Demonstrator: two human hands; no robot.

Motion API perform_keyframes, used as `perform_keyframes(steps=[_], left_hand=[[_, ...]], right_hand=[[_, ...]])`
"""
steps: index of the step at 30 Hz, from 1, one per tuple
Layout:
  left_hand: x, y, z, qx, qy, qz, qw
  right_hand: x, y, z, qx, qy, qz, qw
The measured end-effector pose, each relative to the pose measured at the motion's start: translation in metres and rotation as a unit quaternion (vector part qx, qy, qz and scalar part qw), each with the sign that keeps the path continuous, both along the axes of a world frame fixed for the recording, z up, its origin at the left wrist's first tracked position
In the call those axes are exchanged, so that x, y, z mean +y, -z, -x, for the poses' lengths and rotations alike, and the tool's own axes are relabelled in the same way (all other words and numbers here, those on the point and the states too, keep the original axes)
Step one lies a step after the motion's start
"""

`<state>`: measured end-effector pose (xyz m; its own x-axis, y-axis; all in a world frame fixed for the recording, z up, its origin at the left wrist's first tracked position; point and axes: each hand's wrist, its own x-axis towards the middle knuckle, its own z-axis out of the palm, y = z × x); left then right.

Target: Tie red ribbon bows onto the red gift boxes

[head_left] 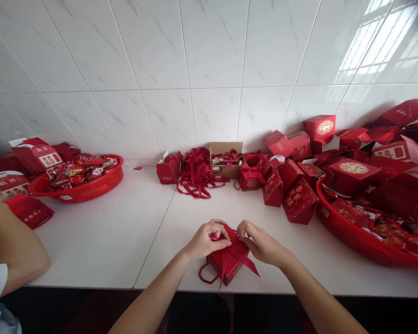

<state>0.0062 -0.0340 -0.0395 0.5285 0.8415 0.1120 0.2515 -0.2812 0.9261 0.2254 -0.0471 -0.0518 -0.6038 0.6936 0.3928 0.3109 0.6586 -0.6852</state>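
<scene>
A small red box lies near the table's front edge, with a dark red cord handle looped out at its left. Across its top runs a crimson ribbon gathered in a bow, its loose ends hanging over the sides. My left hand pinches the ribbon from the left, thumb pressed toward the fingers. From the right, my right hand has its fingers closed on the other part of the ribbon. The knot is partly hidden between the hands.
Red baskets of wrapped sweets stand left and right. Along the tiled wall are a ribbon pile, a cardboard box and several red boxes. Another person's arm rests at the left edge.
</scene>
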Motion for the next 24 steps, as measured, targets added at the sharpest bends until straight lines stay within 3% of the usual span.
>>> perform_keyframes(steps=[8, 12, 16, 24], left_hand=[[-0.002, 0.005, 0.002, -0.015, 0.004, -0.008, 1.0], [-0.004, 0.007, 0.004, -0.019, 0.002, -0.007, 1.0], [-0.006, 0.008, 0.003, -0.021, -0.01, -0.011, 1.0], [-0.013, 0.001, 0.0, -0.004, -0.054, 0.02, 0.998]], right_hand=[[-0.001, -0.001, -0.003, 0.019, 0.031, 0.005, 0.999], [-0.002, -0.002, -0.005, 0.007, 0.073, 0.051, 0.996], [-0.001, -0.003, -0.006, -0.018, 0.075, 0.097, 0.992], [0.0, 0.0, 0.004, 0.042, 0.101, 0.093, 0.99]])
